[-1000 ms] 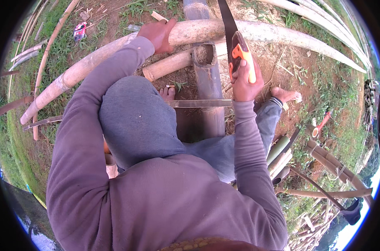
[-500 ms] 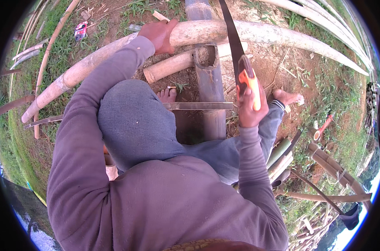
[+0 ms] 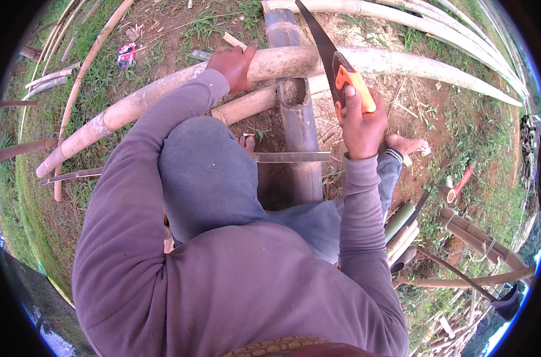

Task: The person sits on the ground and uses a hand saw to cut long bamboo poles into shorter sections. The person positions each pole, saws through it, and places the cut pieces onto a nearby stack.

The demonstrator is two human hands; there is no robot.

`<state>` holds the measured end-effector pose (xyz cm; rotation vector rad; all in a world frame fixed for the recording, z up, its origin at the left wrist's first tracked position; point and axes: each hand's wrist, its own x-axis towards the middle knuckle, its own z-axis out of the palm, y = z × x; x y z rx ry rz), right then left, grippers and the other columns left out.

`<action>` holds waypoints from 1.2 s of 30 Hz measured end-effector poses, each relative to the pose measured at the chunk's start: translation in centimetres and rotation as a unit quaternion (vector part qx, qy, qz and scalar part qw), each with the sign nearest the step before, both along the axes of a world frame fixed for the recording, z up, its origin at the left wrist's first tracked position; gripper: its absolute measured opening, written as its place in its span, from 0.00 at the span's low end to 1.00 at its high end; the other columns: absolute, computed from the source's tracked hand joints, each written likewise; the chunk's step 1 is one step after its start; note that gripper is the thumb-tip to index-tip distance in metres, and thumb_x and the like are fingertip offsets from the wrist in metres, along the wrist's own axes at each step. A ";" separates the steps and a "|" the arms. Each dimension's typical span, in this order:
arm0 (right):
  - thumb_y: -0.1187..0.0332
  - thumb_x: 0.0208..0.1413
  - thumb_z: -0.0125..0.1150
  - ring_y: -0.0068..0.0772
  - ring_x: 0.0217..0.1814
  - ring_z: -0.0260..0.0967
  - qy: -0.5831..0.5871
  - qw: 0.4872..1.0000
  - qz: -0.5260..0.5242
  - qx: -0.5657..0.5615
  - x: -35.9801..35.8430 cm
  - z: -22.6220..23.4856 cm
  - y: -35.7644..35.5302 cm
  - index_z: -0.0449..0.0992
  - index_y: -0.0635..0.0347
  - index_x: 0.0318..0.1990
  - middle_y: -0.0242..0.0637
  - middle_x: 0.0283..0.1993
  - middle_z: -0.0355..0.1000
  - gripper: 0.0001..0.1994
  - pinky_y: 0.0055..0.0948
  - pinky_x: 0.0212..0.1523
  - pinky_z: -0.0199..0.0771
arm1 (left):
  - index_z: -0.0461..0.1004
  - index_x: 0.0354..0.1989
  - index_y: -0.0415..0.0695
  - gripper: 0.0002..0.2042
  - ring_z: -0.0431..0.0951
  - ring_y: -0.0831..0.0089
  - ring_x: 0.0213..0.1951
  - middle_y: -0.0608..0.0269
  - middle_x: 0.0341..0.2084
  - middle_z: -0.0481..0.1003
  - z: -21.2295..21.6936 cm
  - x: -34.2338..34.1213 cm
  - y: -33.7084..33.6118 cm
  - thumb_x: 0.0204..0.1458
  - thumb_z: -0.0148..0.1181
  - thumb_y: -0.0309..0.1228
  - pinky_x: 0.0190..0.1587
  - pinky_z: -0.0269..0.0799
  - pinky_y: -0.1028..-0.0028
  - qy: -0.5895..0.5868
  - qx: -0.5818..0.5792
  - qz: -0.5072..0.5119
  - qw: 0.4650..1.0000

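Note:
A long, thick, pale bamboo pole [image 3: 282,62] lies crosswise in front of me. My left hand [image 3: 231,66] is closed over it, left of the middle. In my right hand [image 3: 364,122] is a handsaw [image 3: 319,34], fingers wrapped round its orange handle. The dark blade slants across the pole; how deep it sits I cannot tell. Under the pole runs a darker, greyish bamboo log [image 3: 300,128] with a squarish opening cut in its top. A shorter bamboo piece [image 3: 246,106] lies against that log, partly hidden by my raised knee.
A flat strip [image 3: 291,157] crosses the dark log near my knee. More bamboo poles [image 3: 461,35] lie far right, and another pole [image 3: 83,77] on the left. Cut bamboo lengths [image 3: 399,220] lie beside my right leg. A red-handled object [image 3: 461,183] rests on the ground.
My right hand has pushed the saw forward, away from me, its handle now closer to the pole. My left hand keeps its hold. The whole view has shifted slightly.

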<state>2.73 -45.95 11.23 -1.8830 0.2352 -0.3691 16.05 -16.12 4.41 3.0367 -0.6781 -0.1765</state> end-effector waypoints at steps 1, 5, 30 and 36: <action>0.61 0.69 0.71 0.21 0.35 0.76 0.006 1.000 0.003 -0.026 0.5 1.6 0.0 0.78 0.68 0.49 0.33 0.36 0.81 0.16 0.22 0.36 0.74 | 0.65 0.69 0.44 0.44 0.84 0.45 0.52 0.44 0.50 0.80 0.0 -0.6 -0.1 0.44 0.81 0.46 0.53 0.82 0.52 -0.013 -0.001 0.000 1.000; 0.61 0.69 0.71 0.20 0.32 0.75 0.017 1.000 -0.012 -0.011 -2.5 1.6 -1.2 0.78 0.68 0.49 0.32 0.34 0.79 0.16 0.22 0.32 0.72 | 0.64 0.69 0.46 0.44 0.83 0.45 0.53 0.45 0.51 0.79 0.1 -1.2 -0.9 0.43 0.80 0.43 0.54 0.81 0.51 -0.027 -0.028 -0.005 0.999; 0.70 0.68 0.70 0.12 0.32 0.69 -0.016 1.000 -0.018 0.009 -9.4 -3.5 -3.3 0.78 0.66 0.48 0.28 0.35 0.77 0.10 0.18 0.33 0.69 | 0.64 0.70 0.47 0.44 0.80 0.51 0.58 0.54 0.55 0.77 -0.5 -2.3 -0.6 0.42 0.80 0.40 0.61 0.77 0.55 -0.066 -0.040 0.011 0.997; 0.70 0.69 0.68 0.13 0.29 0.69 -0.018 0.997 -0.024 0.074 -7.9 -3.5 -0.9 0.77 0.65 0.47 0.29 0.33 0.76 0.08 0.18 0.30 0.68 | 0.65 0.69 0.46 0.44 0.81 0.49 0.56 0.51 0.54 0.78 -1.8 -0.9 0.5 0.42 0.80 0.41 0.58 0.78 0.53 -0.085 -0.054 -0.008 0.995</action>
